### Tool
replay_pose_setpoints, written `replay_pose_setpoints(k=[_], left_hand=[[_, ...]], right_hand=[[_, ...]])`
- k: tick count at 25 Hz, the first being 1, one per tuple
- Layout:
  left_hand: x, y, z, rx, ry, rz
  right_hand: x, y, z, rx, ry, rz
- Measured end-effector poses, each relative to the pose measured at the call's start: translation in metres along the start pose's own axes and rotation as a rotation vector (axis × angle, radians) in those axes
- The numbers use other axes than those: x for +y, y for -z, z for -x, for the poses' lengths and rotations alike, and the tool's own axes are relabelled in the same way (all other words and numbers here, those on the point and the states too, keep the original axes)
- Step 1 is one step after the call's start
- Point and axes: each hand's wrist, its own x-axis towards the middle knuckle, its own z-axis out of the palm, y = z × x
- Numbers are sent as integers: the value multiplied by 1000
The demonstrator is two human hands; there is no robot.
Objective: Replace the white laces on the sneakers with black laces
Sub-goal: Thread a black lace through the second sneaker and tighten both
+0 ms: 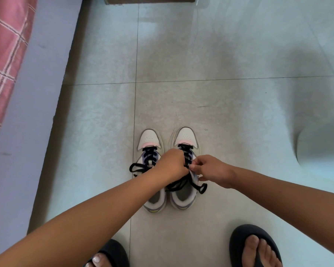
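— Item one, pair of sneakers (169,170)?
— Standing side by side on the tiled floor (210,105), toes pointing far, heels near; likely set so for reaching both from above.
— Left sneaker (150,149)?
— Carrying black laces (148,158) already threaded, loose ends trailing left over the floor, seemingly not yet tied.
— Right sneaker (185,140)?
— Likewise threaded in black, ends (198,186) spilling near its collar.
— Left hand (171,164)?
— Curling closed over the upper eyelets of the right sneaker, fingers hidden; probably gripping lace, though not possible to tell.
— Right hand (213,170)?
— Pinching the pale tongue or flap beside it, presumably steadying for tightening. Hands close together, nearly touching.
— White laces?
— Not showing anywhere.
— Sundries?
— Black sandals (253,245) near; pink checked cloth (6,54) far left.
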Motion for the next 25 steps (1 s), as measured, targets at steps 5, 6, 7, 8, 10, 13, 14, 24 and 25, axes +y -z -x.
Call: replay_pose_setpoints(k=[5, 6, 7, 8, 10, 13, 14, 24, 25], left_hand=[[15, 10, -3, -132, 24, -83], [15, 13, -4, -163, 9, -84], [13, 15, -5, -187, 0, -72], [9, 17, -6, -197, 4, -47], [2, 15, -7, -183, 22, -3], [0, 5, -4, -104, -1, 12], [0, 3, -3, -68, -11, 16], [-3, 15, -3, -213, 160, 299], [-5, 14, -4, -214, 139, 279]], right_hand=[[-3, -1, 1, 23, 75, 299], [-4, -1, 0, 24, 96, 353], [-5, -1, -1, 19, 106, 374], [-5, 0, -2, 12, 113, 378], [-5, 2, -3, 3, 139, 416], [-7, 5, 0, -24, 213, 535], [-8, 5, 2, -26, 242, 572], [-2, 5, 4, -1, 298, 602], [-2, 5, 5, -1, 294, 607]])
